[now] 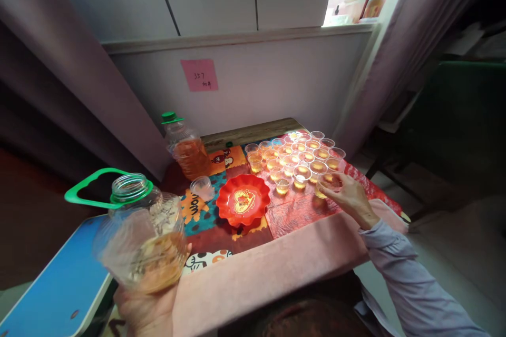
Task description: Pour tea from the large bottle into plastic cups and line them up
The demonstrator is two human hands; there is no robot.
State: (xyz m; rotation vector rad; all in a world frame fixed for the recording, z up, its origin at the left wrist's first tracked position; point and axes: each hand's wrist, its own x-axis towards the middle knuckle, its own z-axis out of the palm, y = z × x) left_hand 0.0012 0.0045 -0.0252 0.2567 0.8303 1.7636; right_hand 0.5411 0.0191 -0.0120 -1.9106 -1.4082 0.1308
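Supporting an uncapped clear jug [142,258] from below, the left hand [148,308] appears in the head view at near left, its grip cupped around the base — most fingers hidden behind it. The right hand [350,197] pinches a plastic cup [330,181], partly masked by fingertips, at the near right of the other cups [302,174] on the bench [256,131]. A red scalloped dish [222,206] stands between; a capped bottle [188,157] stands beyond. The right sleeve [411,276] is cut off.

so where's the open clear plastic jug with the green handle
In the head view, the open clear plastic jug is at lower left, held in the left hand, between the blue panel and the red scalloped dish.
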